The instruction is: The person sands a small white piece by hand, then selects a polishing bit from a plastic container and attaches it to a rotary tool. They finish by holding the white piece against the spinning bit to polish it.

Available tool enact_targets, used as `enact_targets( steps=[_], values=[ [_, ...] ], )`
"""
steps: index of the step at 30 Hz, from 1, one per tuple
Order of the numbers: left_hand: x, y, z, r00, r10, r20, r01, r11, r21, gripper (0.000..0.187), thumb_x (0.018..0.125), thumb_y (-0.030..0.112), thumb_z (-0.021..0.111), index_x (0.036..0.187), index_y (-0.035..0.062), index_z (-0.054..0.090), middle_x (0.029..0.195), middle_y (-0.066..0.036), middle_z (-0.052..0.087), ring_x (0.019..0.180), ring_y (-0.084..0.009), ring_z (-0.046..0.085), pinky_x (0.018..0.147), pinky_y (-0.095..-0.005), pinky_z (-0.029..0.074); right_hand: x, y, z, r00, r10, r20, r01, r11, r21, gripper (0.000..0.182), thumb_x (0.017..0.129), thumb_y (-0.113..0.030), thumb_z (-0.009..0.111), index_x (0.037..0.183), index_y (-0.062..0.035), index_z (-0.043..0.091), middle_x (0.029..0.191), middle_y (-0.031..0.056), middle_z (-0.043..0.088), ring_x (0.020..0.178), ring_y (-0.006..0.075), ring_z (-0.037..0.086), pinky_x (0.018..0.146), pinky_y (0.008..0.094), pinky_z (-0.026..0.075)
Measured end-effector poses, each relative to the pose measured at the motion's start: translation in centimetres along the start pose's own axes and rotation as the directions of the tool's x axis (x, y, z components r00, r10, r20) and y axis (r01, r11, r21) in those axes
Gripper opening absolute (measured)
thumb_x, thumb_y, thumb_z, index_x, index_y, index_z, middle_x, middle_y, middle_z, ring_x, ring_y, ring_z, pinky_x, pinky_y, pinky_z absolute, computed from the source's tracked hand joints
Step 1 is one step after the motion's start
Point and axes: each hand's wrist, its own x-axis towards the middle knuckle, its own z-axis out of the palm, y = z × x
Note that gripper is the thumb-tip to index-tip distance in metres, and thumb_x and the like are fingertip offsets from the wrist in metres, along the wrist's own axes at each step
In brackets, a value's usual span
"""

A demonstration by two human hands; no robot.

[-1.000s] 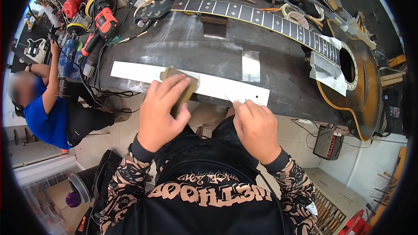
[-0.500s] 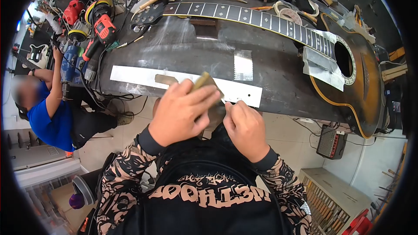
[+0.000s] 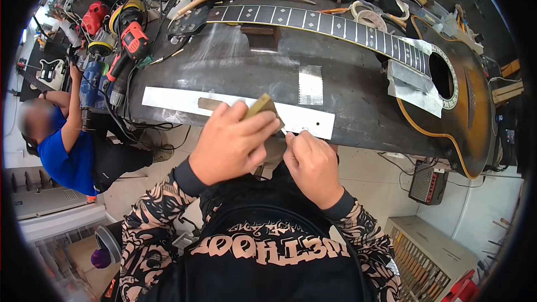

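Left hand [image 3: 226, 148]: grips one olive-brown block [image 3: 264, 107] over the long, flat white strip [image 3: 306, 118] along the dark bench [image 3: 224, 64]'s near edge. Right hand [image 3: 314, 169]: pinches one small, thin pale piece [image 3: 285, 131] near the block.

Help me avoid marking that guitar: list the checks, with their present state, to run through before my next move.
1. Left hand has a hold on the brownish block: ok.
2. Right hand has its fingers closed on the small white piece: ok, though most of it is hidden.
3. Long white strip lies along the near edge of the bench: ok. Whether it is fixed down: cannot tell.
4. Both hands apart from the guitar: ok.
5. Taped-on sheet beside the sound hole lies fully stuck down: cannot tell.
6. Bench free of loose tools and cables: not ok, the red power tool and black cables sit at its left end.
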Motion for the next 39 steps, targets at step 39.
enact_targets(
  steps=[39],
  values=[
    [0.0,-1.8,0.6,0.999,0.012,-0.041,-0.013,0.999,-0.036,0.058,0.079,0.007,0.077,0.136,0.0109,0.085,0.141,0.000,0.078,0.102,-0.0318,0.062,0.089,-0.0476,0.049,0.4,-0.3,0.2,1.000,0.015,-0.009,-0.014,1.000,0.026,0.024,0.095,0.001,0.082,0.115,-0.0009,0.069,0.092,0.0143,0.067,0.079,0.0348,0.073,0.071,0.0471,0.059]
  ],
)
